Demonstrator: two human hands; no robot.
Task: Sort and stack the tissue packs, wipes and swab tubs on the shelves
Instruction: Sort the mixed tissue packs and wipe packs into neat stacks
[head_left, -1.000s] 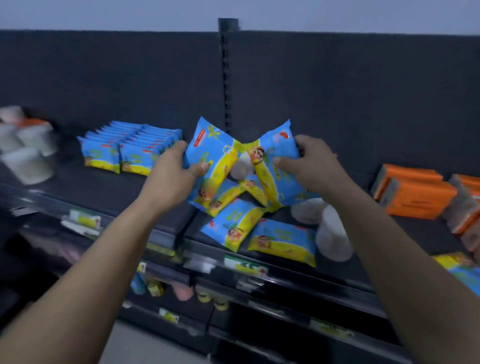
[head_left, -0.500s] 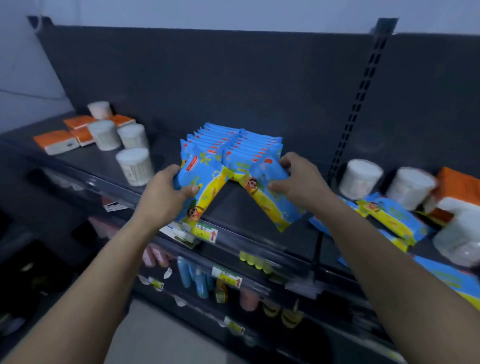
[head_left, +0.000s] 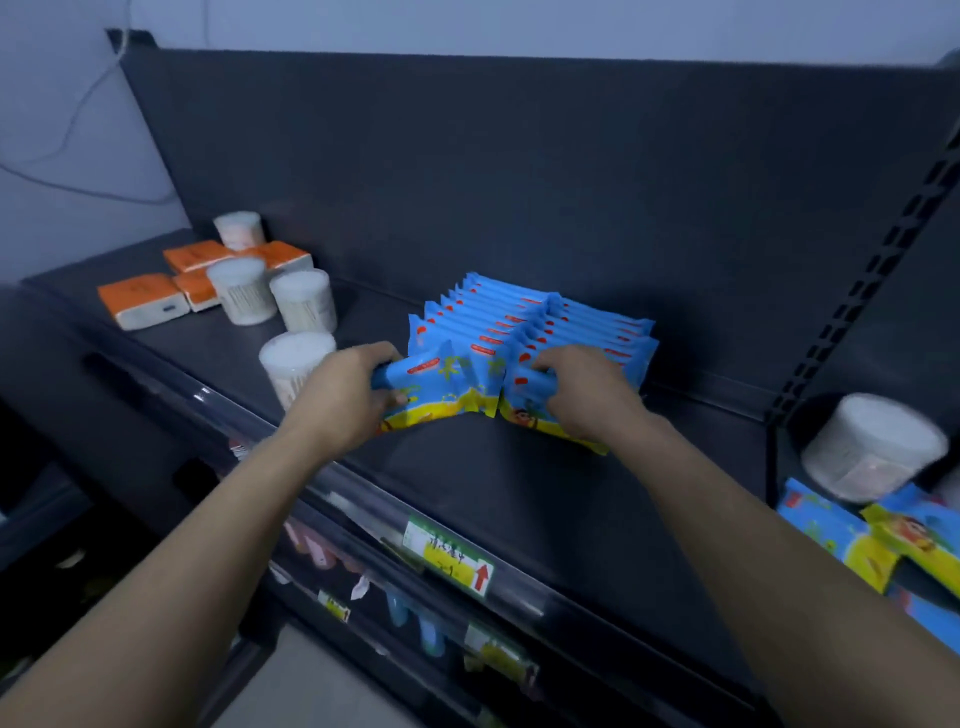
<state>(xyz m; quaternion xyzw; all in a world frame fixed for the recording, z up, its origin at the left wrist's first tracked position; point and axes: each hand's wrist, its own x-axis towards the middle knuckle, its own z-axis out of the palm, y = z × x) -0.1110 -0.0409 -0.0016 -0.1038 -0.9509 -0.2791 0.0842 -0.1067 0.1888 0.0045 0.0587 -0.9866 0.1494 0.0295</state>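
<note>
Two rows of blue wipe packs (head_left: 524, 322) stand upright on the dark shelf (head_left: 467, 467), against the back panel. My left hand (head_left: 343, 395) grips a blue and yellow wipe pack (head_left: 441, 387) at the front of the left row. My right hand (head_left: 582, 389) grips another wipe pack (head_left: 530, 415) at the front of the right row. Both held packs touch the shelf and lean on the rows. White swab tubs (head_left: 301, 299) and orange tissue packs (head_left: 143, 299) lie to the left.
One swab tub (head_left: 293, 358) stands right beside my left wrist. Past the upright post (head_left: 857, 312) on the right sit another swab tub (head_left: 872, 447) and loose wipe packs (head_left: 883, 535). A price label (head_left: 452, 558) marks the shelf's front rail, with lower shelves beneath.
Both hands moved forward and down with their packs, from held above the shelf to set against the fronts of the two rows. The view shifted left and closer.
</note>
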